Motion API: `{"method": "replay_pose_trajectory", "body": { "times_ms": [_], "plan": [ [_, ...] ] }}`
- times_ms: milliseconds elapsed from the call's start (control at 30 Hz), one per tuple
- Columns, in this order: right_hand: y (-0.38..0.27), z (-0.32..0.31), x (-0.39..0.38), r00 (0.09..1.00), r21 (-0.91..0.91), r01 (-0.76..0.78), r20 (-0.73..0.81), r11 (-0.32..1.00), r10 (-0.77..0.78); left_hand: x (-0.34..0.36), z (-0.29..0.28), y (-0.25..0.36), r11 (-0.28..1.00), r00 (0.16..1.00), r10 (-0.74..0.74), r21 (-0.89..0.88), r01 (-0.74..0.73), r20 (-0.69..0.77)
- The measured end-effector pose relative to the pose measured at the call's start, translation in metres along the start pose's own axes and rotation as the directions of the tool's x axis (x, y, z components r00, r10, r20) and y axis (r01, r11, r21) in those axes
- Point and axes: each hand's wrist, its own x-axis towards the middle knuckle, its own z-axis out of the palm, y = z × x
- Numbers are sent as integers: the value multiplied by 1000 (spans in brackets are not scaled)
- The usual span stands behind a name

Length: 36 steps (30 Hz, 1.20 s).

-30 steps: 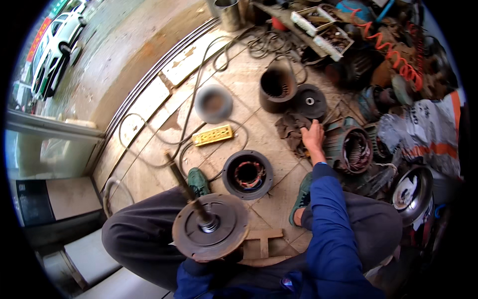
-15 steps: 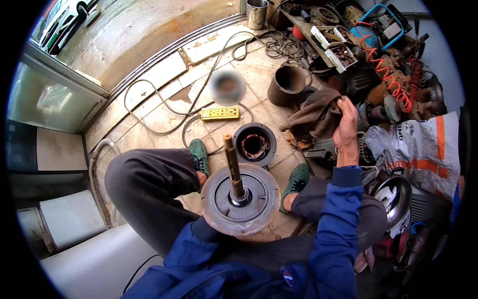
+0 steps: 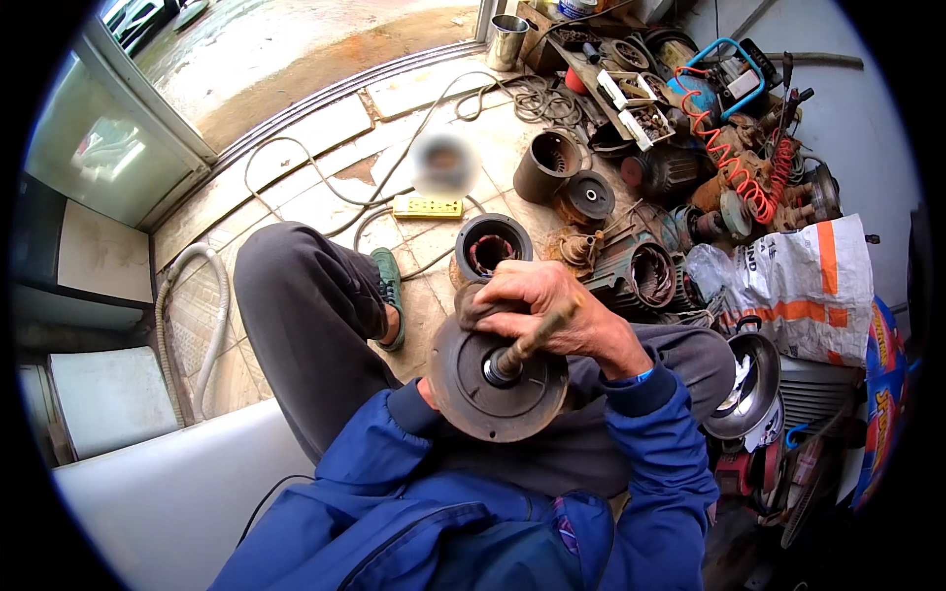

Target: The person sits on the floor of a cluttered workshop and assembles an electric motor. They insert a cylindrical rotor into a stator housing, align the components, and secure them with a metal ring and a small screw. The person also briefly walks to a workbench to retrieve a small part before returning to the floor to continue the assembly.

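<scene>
Lettering: white sack (image 3: pixel 778 291), woven, orange-striped, with dark print; red-and-blue packet (image 3: pixel 884 399) at the right edge, with bold print.

Main piece: round plate (image 3: pixel 483 409), dark dull metal with a browned rim and raised rings, tilted above the lap between the thighs. From its middle rises a shaft (image 3: pixel 529 343), rust-brown, bright at the base.

Right hand (image 3: pixel 557 305): fingers bent and close together, thumb below, pinching a brown cloth (image 3: pixel 471 303) at the plate's upper-left rim. Contact with the shaft cannot be told.

Left hand (image 3: pixel 427 394): a sliver at the plate's left edge; finger state cannot be told.

Floor pieces: dark ring-mouthed housing (image 3: pixel 522 236) with reddish windings, just beyond the plate; open metal cylinder (image 3: pixel 532 187); ribbed green motor shell (image 3: pixel 609 258); yellow power strip (image 3: pixel 427 208).

Edges and room: tiled floor (image 3: pixel 315 202), crossed by black cable, runs from the left knee to a metal door track (image 3: pixel 325 87); on the right, motor parts crowd close to the right knee.
</scene>
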Motion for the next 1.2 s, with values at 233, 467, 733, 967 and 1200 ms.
{"method": "replay_pose_trajectory", "body": {
  "times_ms": [233,467,733,967,1200],
  "plan": [
    [-19,-2,-27,953,-107,-284,-138,953,268,-7,-6,0,983,997,73,-167,-78,-38],
    [-51,27,-73,821,22,-511,-281,859,496,-8,-12,-5,932,994,102,-347,-104,-22],
    [-84,91,-37,932,-167,-177,-345,970,111,-8,-7,-8,820,924,245,571,-37,-292],
    [-59,102,43,871,-540,-407,-472,736,135,-5,-9,-9,980,956,139,175,-96,-258],
    [-77,111,2,956,-602,-163,-293,782,-26,-10,-18,-8,996,955,72,-29,-84,-287]
  ]
}}
